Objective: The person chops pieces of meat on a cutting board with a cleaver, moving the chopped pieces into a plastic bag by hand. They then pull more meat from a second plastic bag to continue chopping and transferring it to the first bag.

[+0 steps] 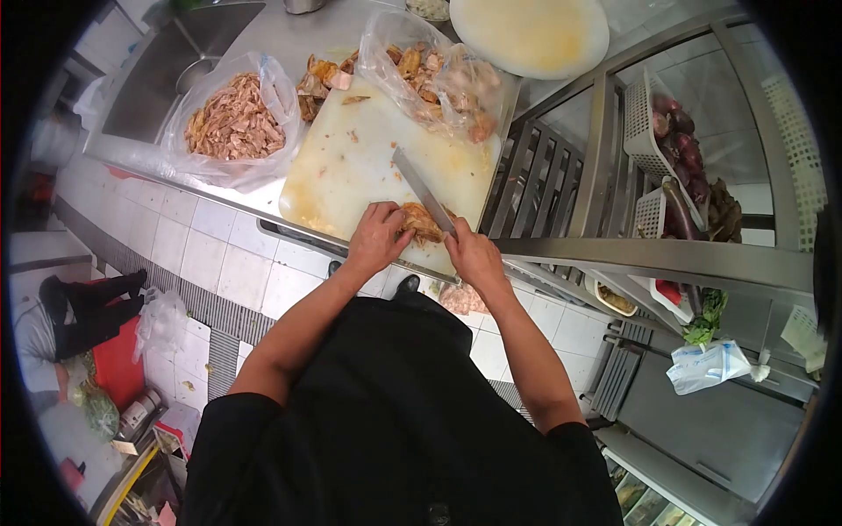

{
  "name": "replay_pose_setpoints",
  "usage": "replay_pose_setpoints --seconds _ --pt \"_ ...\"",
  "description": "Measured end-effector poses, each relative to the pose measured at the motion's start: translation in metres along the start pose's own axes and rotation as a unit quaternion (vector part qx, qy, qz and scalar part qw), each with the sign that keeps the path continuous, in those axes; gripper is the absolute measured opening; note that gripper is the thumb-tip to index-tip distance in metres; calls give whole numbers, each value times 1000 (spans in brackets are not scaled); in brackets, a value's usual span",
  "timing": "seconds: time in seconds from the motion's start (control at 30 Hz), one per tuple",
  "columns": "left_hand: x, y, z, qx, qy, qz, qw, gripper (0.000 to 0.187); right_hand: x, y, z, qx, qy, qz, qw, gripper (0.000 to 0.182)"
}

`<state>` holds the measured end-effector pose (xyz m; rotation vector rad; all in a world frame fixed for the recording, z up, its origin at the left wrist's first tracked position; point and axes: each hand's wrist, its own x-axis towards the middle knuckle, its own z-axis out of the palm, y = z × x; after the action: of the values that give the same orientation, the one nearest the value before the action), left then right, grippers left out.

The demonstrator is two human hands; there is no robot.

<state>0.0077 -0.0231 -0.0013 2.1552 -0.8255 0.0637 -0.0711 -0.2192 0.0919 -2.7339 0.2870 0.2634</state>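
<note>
My right hand (pixel 474 257) is wrapped round the handle of a kitchen knife (pixel 423 188). The long blade points away from me and to the left, lying along a browned piece of cooked meat (pixel 418 224). With curled fingers, my left hand (pixel 379 236) grips that piece from its left side, near the front edge of a stained white cutting board (pixel 338 171). Small scraps lie on the board. At its far right rests a clear plastic bag of meat chunks (pixel 430 74). Left of the board, another bag holds sliced meat (pixel 235 123).
More meat pieces (pixel 316 86) sit by the board's far left corner. A sink (pixel 140 105) is at the far left, and a round board (pixel 531 31) lies at the back. To the right, a metal rack (pixel 605 131) holds baskets of onions (pixel 680 145). Another person (pixel 39 333) is at the left.
</note>
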Motion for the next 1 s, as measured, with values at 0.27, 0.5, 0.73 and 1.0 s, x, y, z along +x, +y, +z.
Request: replay_pose_setpoints --seconds 0.27,0.5,0.73,1.0 --pt "1 0 0 4 8 9 1000 31 -11 -31 -65 174 159 15 972 28" --pt "3 0 0 18 11 1 1000 32 -7 7 6 1 9 20 1000 27" --pt "1 2 0 13 11 4 1000 32 -18 -26 -35 159 193 -10 968 31" --pt "2 -1 2 17 18 18 1000 32 -5 -12 -21 32 41 18 998 32"
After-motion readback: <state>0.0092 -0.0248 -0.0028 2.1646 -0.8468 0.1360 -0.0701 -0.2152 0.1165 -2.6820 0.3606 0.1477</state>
